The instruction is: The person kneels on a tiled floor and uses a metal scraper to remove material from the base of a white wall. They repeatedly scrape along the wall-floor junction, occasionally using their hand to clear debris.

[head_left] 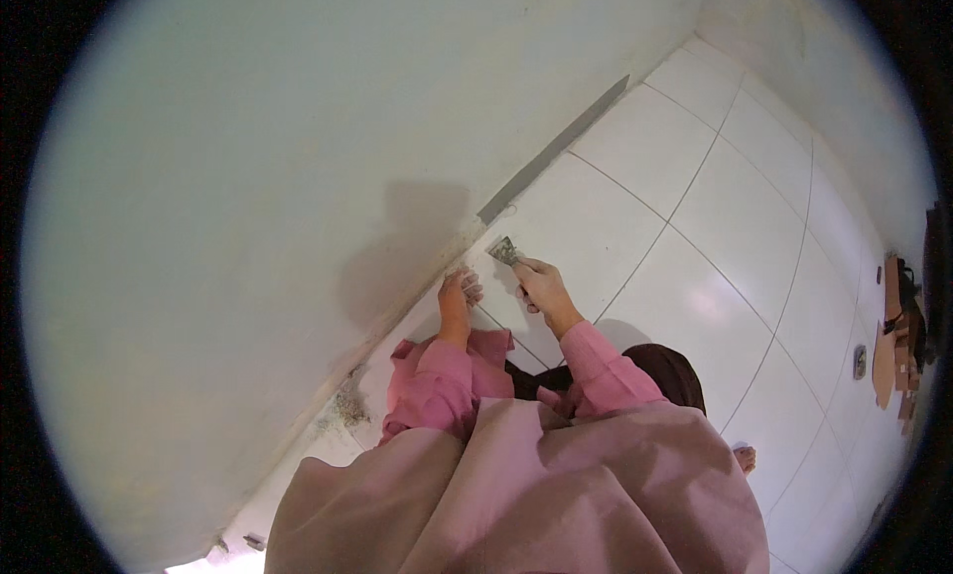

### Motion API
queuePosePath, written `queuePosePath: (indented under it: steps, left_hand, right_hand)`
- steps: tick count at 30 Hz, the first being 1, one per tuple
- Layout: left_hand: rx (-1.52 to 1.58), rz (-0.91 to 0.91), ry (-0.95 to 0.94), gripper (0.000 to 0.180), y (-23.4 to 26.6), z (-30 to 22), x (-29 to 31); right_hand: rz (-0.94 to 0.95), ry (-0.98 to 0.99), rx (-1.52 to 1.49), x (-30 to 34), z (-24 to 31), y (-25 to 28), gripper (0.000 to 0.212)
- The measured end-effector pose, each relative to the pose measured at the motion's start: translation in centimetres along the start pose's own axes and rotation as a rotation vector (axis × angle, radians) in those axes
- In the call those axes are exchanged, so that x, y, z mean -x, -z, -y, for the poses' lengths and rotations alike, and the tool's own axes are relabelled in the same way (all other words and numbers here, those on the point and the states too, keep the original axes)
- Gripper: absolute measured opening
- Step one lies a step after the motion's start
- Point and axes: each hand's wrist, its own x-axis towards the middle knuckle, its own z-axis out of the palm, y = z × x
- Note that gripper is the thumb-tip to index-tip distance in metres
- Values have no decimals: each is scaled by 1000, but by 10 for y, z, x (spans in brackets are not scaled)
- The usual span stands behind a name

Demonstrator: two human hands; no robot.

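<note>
My right hand (541,288) is closed round the handle of a putty knife (503,250). Its flat, smeared blade points up and left, over the white floor tiles near the foot of the wall. Just left of it, my left hand (460,294) is low beside the wall's bottom edge. Its fingers are curled in and whitish; whether they hold something is hidden. Pink sleeves cover both my forearms. Along the base of the pale wall (248,157) runs a dark grey strip (556,152), beginning just beyond the blade.
White floor tiles (715,306) with dark joints spread to the right. Grey crumbly debris (349,400) lies by the wall, left of my knees. Cardboard pieces (898,346) are piled at the far right, with a small greyish object (860,362) near them. A second wall (784,38) meets the first at the far corner.
</note>
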Motion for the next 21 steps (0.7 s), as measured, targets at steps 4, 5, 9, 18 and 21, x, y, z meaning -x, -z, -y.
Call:
queuePosePath:
  steps: [4, 5, 9, 18, 21]
  left_hand:
    - [127, 46, 48, 27, -5, 2, -16]
    - [137, 66, 44, 27, -7, 2, -18]
    - [143, 49, 85, 29, -14, 0, -20]
    - [186, 12, 40, 31, -20, -2, -11]
    - [200, 9, 41, 31, -23, -5, -7]
  right_hand:
    - [-16, 44, 107, -24, 14, -9, 38]
    - [-16, 31, 111, -32, 17, -13, 35]
    - [-48, 47, 91, -55, 23, -35, 22]
    - [-67, 46, 3, -50, 30, -38, 25]
    - [-3, 69, 55, -49, 30, -41, 28]
